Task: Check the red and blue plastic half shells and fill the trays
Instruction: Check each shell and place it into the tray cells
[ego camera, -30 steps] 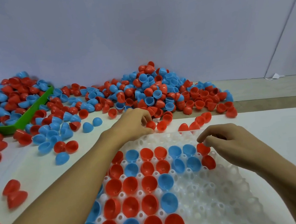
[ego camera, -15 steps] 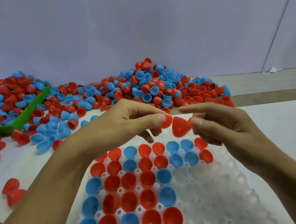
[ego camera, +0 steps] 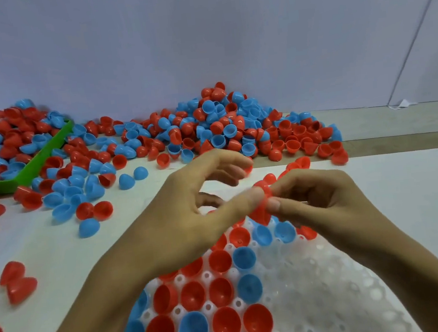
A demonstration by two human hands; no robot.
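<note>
A red half shell (ego camera: 261,210) is held at frame centre, just above the far edge of the clear tray (ego camera: 320,290). It is pinched between thumb and fingers of the right hand (ego camera: 322,203); the left hand (ego camera: 191,217) is pressed to it with the thumb, while a second red shell (ego camera: 248,168) is seen at that hand's raised fingertips, blurred. The tray's left pockets are filled with red and blue shells, open side up; the right pockets are seen bare. A loose pile of shells (ego camera: 222,127) is spread across the upper centre of the table (ego camera: 404,187). A green bin (ego camera: 36,163), heaped with shells, is noted at upper left.
</note>
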